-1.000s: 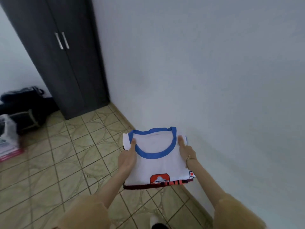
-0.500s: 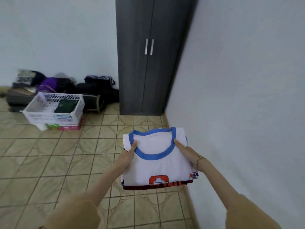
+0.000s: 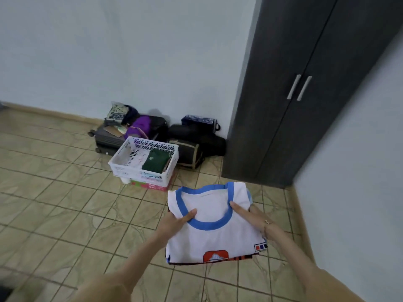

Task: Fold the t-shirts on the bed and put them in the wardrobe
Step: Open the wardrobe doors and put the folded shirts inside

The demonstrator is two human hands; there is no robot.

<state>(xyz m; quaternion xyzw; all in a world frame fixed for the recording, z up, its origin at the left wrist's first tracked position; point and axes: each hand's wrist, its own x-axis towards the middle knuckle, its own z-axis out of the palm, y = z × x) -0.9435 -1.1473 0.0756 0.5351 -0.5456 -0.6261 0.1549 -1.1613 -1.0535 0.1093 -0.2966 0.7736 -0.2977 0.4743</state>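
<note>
Pale walls and a floor of tan square tiles (image 3: 65, 203) fill the room. Both thumbs lie flat on top of a small pile of folded t-shirts, the top one white with a blue neck band (image 3: 209, 227), and the other fingers are hidden under the pile, so each hand pinches it between thumb and fingers. The left hand (image 3: 174, 223) holds the left edge and the right hand (image 3: 253, 219), with a thin gold ring, holds the right edge. The pile is up in the air above the floor, near the tall dark grey wardrobe with two silver handles (image 3: 298, 88).

The pile looks soft, light and floppy. It would likely sag or come unfolded if held by one corner, so holding both sides from below seems best. One hand will have to let go to open a door, and then the pile could slide.

The wardrobe doors are closed, so what is inside cannot be seen. A white plastic basket with holes (image 3: 130, 168) sits on a pink box on the floor, well apart from the hands. It holds a folded dark green cloth (image 3: 156, 161). Behind it lie some dark bags (image 3: 196, 138) and a grey suitcase.
</note>
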